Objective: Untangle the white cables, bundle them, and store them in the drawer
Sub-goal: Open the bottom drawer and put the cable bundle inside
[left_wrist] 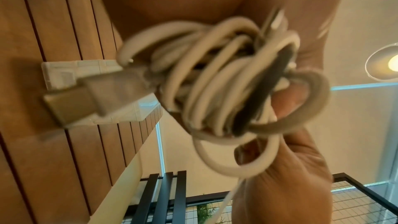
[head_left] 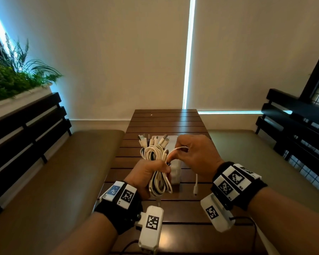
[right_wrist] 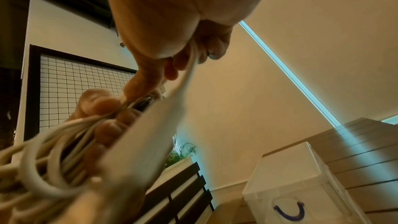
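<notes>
A bundle of white cables point(head_left: 156, 159) is gripped round its middle by my left hand point(head_left: 151, 172) above the wooden table point(head_left: 164, 120). Several USB plugs point(head_left: 153, 139) stick up from the top of the bundle, and loops hang below the fist. My right hand point(head_left: 190, 150) pinches one loose white cable point(head_left: 179, 149) that runs from the bundle; its free end with a small plug point(head_left: 195, 194) dangles under the right wrist. In the left wrist view the coiled loops point(left_wrist: 226, 83) fill the palm. The right wrist view shows the clear plastic drawer box point(right_wrist: 301, 185) with a blue handle.
The clear drawer box point(head_left: 175, 173) stands on the table just behind the hands, mostly hidden by them. Padded benches point(head_left: 63, 172) with dark slatted backs flank the table on both sides. A planter with green plants point(head_left: 11, 78) sits at the upper left.
</notes>
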`<action>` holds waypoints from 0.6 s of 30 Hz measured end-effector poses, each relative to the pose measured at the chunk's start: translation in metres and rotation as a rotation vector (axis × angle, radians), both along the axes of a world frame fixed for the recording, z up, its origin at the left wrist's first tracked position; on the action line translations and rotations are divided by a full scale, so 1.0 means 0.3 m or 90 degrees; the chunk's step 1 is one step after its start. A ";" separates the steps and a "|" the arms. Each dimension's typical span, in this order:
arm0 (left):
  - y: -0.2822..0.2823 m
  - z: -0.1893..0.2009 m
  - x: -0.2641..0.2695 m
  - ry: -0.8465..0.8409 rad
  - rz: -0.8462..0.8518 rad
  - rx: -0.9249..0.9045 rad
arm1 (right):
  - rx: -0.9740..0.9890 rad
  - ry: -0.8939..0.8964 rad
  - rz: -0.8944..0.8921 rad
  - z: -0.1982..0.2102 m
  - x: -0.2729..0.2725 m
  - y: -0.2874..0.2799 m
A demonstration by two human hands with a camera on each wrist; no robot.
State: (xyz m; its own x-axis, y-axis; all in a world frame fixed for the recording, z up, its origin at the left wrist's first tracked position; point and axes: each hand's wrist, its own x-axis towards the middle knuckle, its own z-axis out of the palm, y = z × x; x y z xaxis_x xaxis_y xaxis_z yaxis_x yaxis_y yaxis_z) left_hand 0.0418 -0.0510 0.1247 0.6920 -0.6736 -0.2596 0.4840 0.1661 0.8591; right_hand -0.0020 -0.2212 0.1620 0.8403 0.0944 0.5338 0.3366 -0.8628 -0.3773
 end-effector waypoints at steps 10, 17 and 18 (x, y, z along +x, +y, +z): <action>0.004 0.003 0.012 0.022 0.036 -0.034 | 0.009 0.264 -0.040 0.014 0.033 -0.052; -0.001 -0.032 0.019 -0.007 0.044 0.006 | 0.421 0.279 0.012 0.011 0.000 -0.005; 0.003 -0.039 0.024 -0.013 0.050 0.012 | 0.430 0.266 0.016 0.013 -0.001 -0.002</action>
State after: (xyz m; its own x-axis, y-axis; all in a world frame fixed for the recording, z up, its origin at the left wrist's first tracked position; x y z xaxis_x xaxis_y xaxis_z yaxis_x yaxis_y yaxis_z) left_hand 0.0491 -0.0501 0.1129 0.7479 -0.6122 -0.2567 0.4525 0.1872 0.8719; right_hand -0.0023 -0.2217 0.1660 0.9857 -0.1160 0.1225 0.0671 -0.3968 -0.9155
